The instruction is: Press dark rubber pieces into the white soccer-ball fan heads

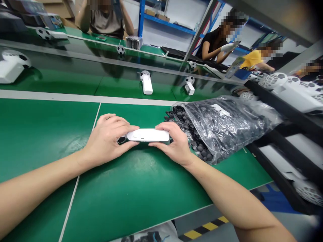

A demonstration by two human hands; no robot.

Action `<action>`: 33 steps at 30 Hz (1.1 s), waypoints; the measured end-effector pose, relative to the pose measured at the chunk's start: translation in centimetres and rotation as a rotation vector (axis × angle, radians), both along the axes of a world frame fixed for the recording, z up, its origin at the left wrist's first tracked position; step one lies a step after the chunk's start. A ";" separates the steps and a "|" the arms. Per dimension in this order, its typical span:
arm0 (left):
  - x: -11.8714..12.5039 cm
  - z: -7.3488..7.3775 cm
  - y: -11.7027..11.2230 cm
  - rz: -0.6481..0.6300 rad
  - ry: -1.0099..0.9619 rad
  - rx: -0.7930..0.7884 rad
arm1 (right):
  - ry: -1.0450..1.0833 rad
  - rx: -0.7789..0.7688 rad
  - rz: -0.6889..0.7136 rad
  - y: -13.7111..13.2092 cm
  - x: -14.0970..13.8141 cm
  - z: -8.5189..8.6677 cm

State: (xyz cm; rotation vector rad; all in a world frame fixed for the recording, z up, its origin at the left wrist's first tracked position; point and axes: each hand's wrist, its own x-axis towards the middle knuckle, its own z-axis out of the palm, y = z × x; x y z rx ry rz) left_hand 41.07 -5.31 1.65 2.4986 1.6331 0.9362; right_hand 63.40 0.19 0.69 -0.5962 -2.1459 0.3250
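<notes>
A glossy white plastic handle (148,135) lies with its long axis running almost straight across the view, its right end rising slightly, and a small dark slot and a faint round mark on its smooth upper face. It is held just above the green table (131,188), in front of the person, and its left end disappears into the left hand (107,141), where a black-and-white patch shows between the fingers. The right hand (174,141) takes the other end. The fingers (161,126) of both hands curl around the long edges in a firm grasp, with the wrists low and the forearms angled inward from the lower corners. At 2 o'clock, just beside the right hand, a crinkled clear plastic bag (222,129) spills small matte black pieces. Farther off at 12 o'clock, two football-patterned units (189,85) stand on the next green table section. At 2 o'clock, beyond a black rack (282,107), a co-worker (214,43) in a black top holds something in a white-gloved hand.
</notes>
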 end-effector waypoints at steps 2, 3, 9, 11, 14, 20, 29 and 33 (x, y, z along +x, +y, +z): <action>0.0 0.0 0.0 0.004 -0.013 0.009 | 0.009 -0.021 0.009 0.1 0.0 0.0; 0.0 0.0 0.0 0.002 -0.016 0.017 | 0.013 -0.030 0.014 0.1 0.1 0.0; -0.3 -0.1 0.0 0.005 -0.042 0.080 | 0.024 -0.258 0.006 0.2 0.0 -0.1; -0.4 -0.1 0.0 0.023 -0.014 0.102 | -0.037 -0.402 -0.002 0.0 0.0 -0.1; -0.5 -0.1 -0.1 0.046 0.031 0.099 | -0.133 -0.484 0.003 -0.3 -0.2 -0.1; -0.5 -0.2 -0.3 0.099 0.084 0.338 | -0.103 -0.073 0.032 -0.1 0.0 -0.1; -0.7 -0.1 0.1 0.102 0.067 0.424 | -0.079 0.219 0.078 0.0 0.5 0.2; -0.8 0.0 0.4 0.109 -0.148 0.334 | -0.015 0.081 0.031 0.2 0.4 0.0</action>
